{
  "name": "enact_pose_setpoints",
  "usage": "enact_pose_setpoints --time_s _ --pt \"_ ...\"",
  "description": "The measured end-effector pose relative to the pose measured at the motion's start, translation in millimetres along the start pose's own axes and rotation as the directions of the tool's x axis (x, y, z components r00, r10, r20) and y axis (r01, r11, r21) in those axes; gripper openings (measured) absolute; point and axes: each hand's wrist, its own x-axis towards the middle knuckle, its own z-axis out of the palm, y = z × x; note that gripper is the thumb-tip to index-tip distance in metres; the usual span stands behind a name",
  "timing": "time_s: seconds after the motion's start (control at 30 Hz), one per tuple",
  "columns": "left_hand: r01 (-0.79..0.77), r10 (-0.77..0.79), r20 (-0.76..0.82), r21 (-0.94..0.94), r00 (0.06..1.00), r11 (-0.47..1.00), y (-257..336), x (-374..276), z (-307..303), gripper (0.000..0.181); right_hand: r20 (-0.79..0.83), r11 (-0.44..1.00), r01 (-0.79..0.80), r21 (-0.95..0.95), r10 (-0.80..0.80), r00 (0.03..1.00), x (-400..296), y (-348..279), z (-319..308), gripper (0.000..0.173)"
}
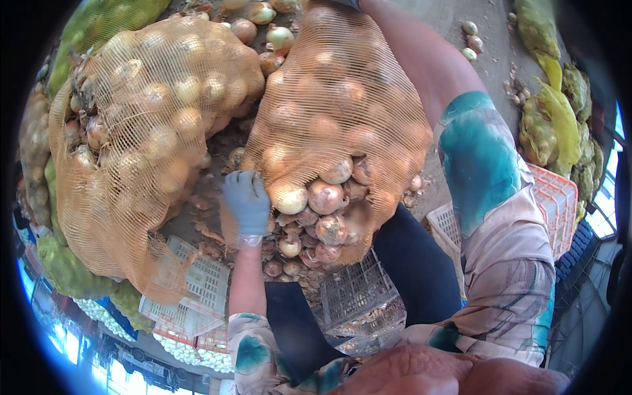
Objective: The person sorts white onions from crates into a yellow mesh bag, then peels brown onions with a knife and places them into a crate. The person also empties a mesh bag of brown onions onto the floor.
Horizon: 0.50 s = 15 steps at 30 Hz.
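An orange mesh sack of onions (326, 113) stands before me, tilted with its open mouth towards my legs. Loose onions (326, 196) show at that mouth and below it. My left hand (247, 202), in a grey glove, grips the sack's edge at its left side. At the top edge of the picture, my right hand (345, 3) is mostly cut off; only a bit of its glove shows at the sack's far end, so its fingers are hidden. A second orange mesh sack of onions (163, 108) lies on the left.
Plastic crates (358, 291) stand between my legs, with white crates (202, 281) at lower left and a red crate (555, 207) at right. Green mesh sacks (540, 131) lie at far right. Several loose onions (473, 42) and dry skins are on the floor.
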Motion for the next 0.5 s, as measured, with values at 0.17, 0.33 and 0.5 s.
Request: enact_pose_setpoints --time_s 0.17,0.33,0.5 --pt "0.053 -0.070 -0.109 -0.151 0.992 0.987 2.6 0.3 16.4 0.008 -0.054 0.967 0.008 -0.255 -0.023 0.998 32.6 10.1 17.2 0.033" --pt "0.025 -0.049 -0.155 -0.155 0.987 0.988 -9.4 -5.8 33.6 0.009 -0.102 0.948 0.034 -0.317 -0.069 0.992 19.4 10.3 7.6 0.032" --pt "-0.044 0.026 -0.198 -0.088 0.980 0.995 -20.2 -10.5 30.5 0.008 -0.099 0.954 0.092 -0.286 -0.124 0.987 -56.7 0.1 -1.9 0.032"
